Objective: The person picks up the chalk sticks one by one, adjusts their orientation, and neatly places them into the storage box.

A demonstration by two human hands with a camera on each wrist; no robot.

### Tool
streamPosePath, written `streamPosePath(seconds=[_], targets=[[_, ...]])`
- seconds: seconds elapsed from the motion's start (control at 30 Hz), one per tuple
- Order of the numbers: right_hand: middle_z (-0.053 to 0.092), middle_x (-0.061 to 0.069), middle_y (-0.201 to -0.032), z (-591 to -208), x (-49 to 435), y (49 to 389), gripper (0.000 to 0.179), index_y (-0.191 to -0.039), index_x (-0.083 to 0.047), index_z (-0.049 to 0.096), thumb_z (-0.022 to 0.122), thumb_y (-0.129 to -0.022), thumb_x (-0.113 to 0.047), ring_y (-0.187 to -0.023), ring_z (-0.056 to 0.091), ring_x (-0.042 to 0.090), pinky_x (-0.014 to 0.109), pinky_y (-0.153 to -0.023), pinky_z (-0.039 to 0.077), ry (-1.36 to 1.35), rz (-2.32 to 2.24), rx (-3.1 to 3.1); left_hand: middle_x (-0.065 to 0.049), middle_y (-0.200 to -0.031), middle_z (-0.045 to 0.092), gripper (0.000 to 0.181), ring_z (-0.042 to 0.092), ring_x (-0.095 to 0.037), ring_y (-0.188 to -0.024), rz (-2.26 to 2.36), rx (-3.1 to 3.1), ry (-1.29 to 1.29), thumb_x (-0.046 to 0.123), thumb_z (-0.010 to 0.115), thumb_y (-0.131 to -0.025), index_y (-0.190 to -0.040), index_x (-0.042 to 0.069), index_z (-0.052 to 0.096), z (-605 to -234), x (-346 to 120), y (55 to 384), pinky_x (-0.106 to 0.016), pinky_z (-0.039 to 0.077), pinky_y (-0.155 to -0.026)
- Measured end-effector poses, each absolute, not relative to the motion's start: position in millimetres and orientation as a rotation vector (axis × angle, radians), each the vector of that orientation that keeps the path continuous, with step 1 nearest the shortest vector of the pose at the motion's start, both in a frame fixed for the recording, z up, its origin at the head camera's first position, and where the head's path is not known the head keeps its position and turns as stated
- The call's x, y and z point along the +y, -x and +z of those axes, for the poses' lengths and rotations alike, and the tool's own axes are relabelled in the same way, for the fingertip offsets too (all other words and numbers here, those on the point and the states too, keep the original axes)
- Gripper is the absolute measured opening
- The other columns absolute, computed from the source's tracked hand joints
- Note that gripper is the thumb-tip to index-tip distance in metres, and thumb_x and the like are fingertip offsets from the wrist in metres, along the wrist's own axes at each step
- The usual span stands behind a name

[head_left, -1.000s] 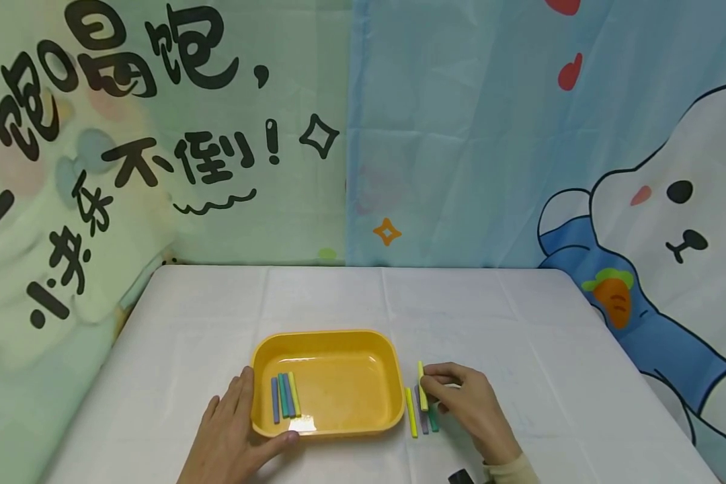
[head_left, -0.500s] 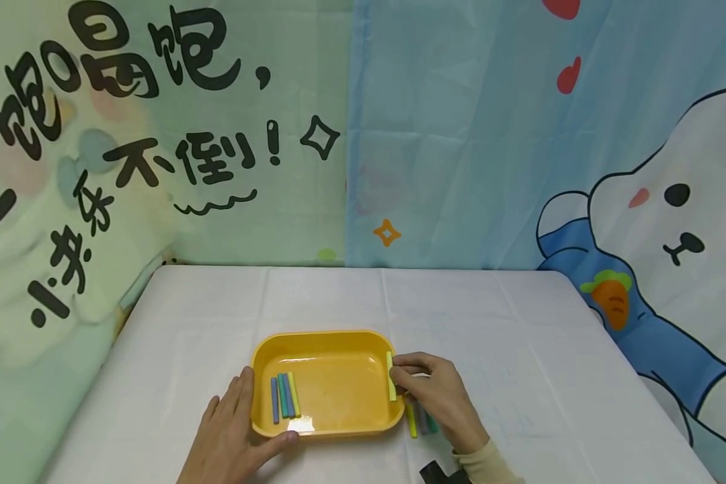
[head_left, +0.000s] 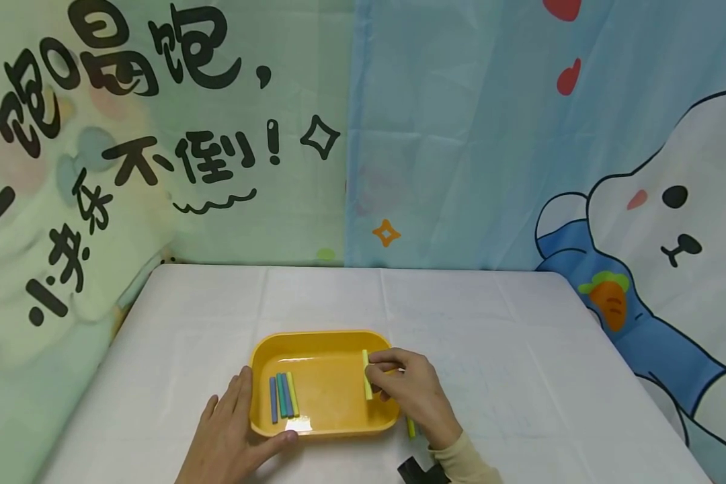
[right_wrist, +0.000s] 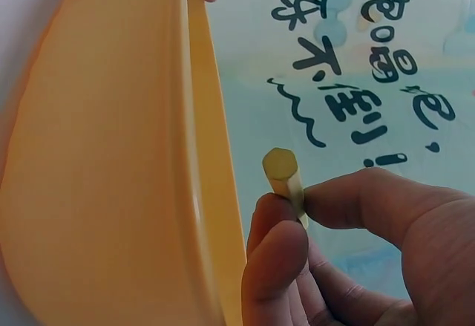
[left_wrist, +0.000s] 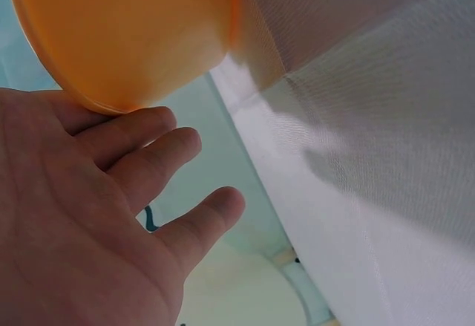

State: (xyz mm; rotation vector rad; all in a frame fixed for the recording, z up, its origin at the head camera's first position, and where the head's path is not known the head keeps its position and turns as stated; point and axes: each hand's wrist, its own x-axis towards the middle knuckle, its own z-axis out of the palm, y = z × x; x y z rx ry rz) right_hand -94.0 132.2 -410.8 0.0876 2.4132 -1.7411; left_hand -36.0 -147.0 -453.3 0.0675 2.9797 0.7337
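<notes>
A yellow rectangular tray (head_left: 333,386) stands on the white-covered table. Along its left side, in the head view, rests my left hand (head_left: 236,427), fingers straight against the wall and thumb by the front edge. The left wrist view shows its extended fingers touching the tray's outside. My right hand (head_left: 414,393) pinches a pale yellow chalk stick (right_wrist: 282,166) between thumb and fingers, and the stick (head_left: 366,366) is upright over the tray's right part. Its end is six-sided. Several chalk sticks (head_left: 287,395) in blue, teal and yellow lie side by side inside the tray at left.
Just right of the tray, a yellow chalk stick (head_left: 411,428) lies on the table (head_left: 490,349), partly covered by the right hand. A black object (head_left: 420,470) is at the right wrist. Printed cloth (head_left: 460,134) hangs behind the table.
My right hand has moved left with the yellow chalk stick, from beside the tray to over its right part. The left hand and the sticks in the tray stay put.
</notes>
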Motion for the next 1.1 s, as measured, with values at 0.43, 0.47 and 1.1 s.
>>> streamPosePath(seconds=[0.43, 0.47, 1.1], targets=[[0.070, 0.009, -0.093, -412, 114, 102, 0.030, -0.113, -0.003, 0.074, 0.071, -0.087, -0.019, -0.066, 0.068, 0.023, 0.034, -0.066, 0.060, 0.007, -1.709, 2.465, -0.025, -0.158, 0.036, 0.132, 0.037, -0.041, -0.144, 0.742, 2.983, -0.072, 0.088, 0.058, -0.073, -0.158, -0.006, 0.021, -454, -147, 36, -0.062, 0.026, -0.117], [0.070, 0.009, -0.093, -412, 113, 103, 0.030, -0.112, -0.003, 0.074, 0.071, -0.087, -0.019, -0.066, 0.068, 0.023, 0.034, -0.066, 0.060, 0.010, -1.706, 2.469, -0.025, -0.158, 0.036, 0.133, 0.036, -0.041, -0.144, 0.746, 2.978, -0.067, 0.089, 0.058, -0.073, -0.158, -0.006, 0.021, -454, -147, 37, -0.063, 0.025, -0.117], [0.070, 0.001, -0.083, -431, 72, 109, 0.018, -0.099, -0.006, 0.076, 0.072, -0.084, -0.015, -0.060, 0.065, 0.013, 0.028, -0.057, 0.054, 0.137, -1.489, 2.587, -0.026, -0.158, 0.036, 0.132, 0.036, -0.042, -0.144, 0.750, 2.975, -0.067, 0.088, 0.058, -0.074, -0.159, -0.006, 0.019, -454, -147, 36, -0.063, 0.024, -0.118]])
